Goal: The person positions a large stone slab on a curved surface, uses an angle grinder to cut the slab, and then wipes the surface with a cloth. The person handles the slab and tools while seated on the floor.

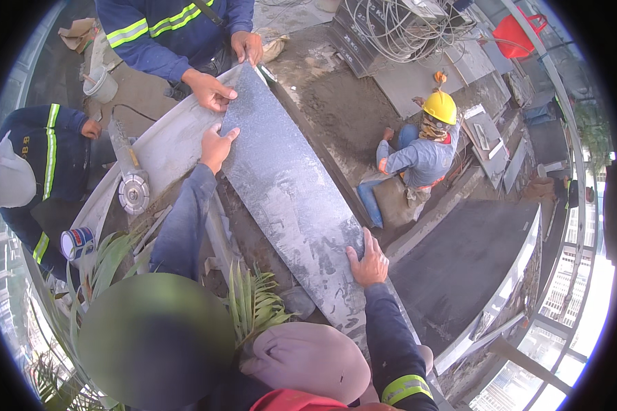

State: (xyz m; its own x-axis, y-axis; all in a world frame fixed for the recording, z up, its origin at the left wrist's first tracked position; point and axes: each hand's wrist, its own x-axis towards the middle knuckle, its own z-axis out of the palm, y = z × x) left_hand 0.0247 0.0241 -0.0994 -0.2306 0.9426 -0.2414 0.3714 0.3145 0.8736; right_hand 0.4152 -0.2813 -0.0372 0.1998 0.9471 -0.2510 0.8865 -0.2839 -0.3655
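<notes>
A long, tapered grey stone slab (277,198) lies diagonally before me, its surface speckled and smudged. My left hand (216,144) grips its left edge near the narrow far end. My right hand (369,260) grips the right edge lower down, thumb over the top face. At the far tip, a co-worker in a navy reflective-striped jacket (175,34) has both hands on the slab, one (212,92) just above my left hand. Beside it, an angle grinder (134,188) rests on a pale curved ledge (158,147). A blurred oval hides part of the bottom left.
Another worker (44,151) bends at left near a paint can (77,243); one in a yellow helmet (418,151) crouches right. Also visible are a bucket (101,88), coiled cables (397,31), leaning panels (487,144), a red bag (517,38), a dark curved platform (459,274) and plants (253,308).
</notes>
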